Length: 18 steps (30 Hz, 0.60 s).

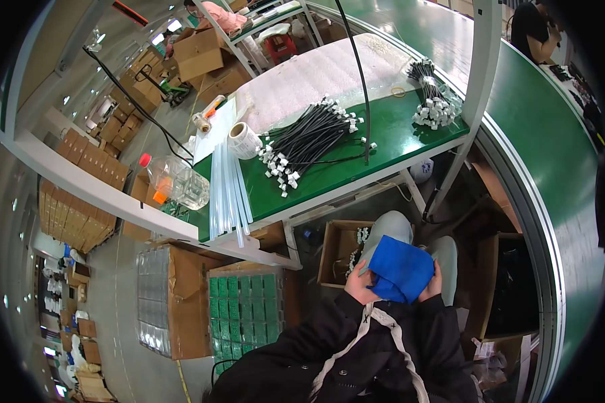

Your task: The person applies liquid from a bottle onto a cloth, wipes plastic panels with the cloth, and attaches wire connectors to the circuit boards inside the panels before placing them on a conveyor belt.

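Note:
A folded blue cloth [401, 269] lies over my lap, held between my two hands. My left hand [361, 286] grips its left edge, with a small greenish edge of something showing by the fingers. On the opposite side, my right hand [432, 283] has its fingers on the cloth's right edge; part of them is hidden behind it. On the green workbench in front of me are a pile of black cables [312, 138] with white connectors, clear plastic strips [228, 191] and a roll of labels [244, 141].
A tied cable bundle [433, 101] sits at the bench's right end. A bottle with a red cap [179, 183] stands at the left. Below are an open carton [336, 252] and stacked green trays [245, 309]. A conveyor [541, 148] runs along the right; co-workers sit farther off.

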Available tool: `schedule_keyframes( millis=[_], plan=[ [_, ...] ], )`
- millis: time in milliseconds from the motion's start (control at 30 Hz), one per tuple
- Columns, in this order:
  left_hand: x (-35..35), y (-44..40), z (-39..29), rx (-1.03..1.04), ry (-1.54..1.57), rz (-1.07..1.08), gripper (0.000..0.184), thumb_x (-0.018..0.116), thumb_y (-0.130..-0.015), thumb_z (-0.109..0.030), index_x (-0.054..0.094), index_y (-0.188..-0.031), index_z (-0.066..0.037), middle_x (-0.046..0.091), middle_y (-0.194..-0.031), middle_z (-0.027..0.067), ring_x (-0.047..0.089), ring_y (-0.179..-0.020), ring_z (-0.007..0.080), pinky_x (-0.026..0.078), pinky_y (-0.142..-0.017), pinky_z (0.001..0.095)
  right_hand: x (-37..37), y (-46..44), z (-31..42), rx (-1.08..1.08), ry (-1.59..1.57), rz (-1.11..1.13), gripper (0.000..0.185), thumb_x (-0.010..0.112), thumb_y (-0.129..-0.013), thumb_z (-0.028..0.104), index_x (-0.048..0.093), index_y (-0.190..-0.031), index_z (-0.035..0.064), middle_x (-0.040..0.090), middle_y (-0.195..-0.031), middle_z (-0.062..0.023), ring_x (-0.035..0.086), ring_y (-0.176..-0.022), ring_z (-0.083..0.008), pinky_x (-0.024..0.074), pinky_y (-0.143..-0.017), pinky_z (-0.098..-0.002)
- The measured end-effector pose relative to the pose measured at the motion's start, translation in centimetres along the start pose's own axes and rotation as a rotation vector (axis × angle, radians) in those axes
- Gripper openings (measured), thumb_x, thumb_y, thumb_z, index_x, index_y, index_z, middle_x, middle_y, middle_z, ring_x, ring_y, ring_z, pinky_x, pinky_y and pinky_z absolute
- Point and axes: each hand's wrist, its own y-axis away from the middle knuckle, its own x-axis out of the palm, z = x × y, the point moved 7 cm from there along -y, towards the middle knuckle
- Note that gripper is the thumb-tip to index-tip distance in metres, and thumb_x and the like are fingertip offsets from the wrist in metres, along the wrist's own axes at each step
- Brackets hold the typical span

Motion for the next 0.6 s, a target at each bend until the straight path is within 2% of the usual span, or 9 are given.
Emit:
schedule_keyframes(
  millis=[233,600],
  plan=[
    [-0.2,-0.6,-0.1,0.009,0.005,0.078,0.060,0.044,-0.085,-0.047,0.039,-0.131,-0.009,0.041,-0.134,0.0105,0.037,-0.124,0.0307,0.024,-0.103,0.0518,-0.4,-0.1,0.2,-0.020,-0.004,0.003,0.056,0.036,-0.092,0.043,0.043,-0.124,-0.0024,0.048,-0.125,-0.0193,0.047,-0.115,-0.0330,0.0341,-0.101,-0.0433],
    [-0.1,-0.4,-0.1,0.011,0.021,0.062,0.061,0.046,-0.083,-0.046,0.039,-0.132,-0.010,0.042,-0.133,0.0104,0.037,-0.123,0.0320,0.024,-0.103,0.0516,0.5,0.2,0.1,-0.005,-0.035,0.020,0.055,0.035,-0.092,0.042,0.043,-0.124,-0.0023,0.048,-0.126,-0.0194,0.046,-0.116,-0.0332,0.0335,-0.101,-0.0433]
  ],
)
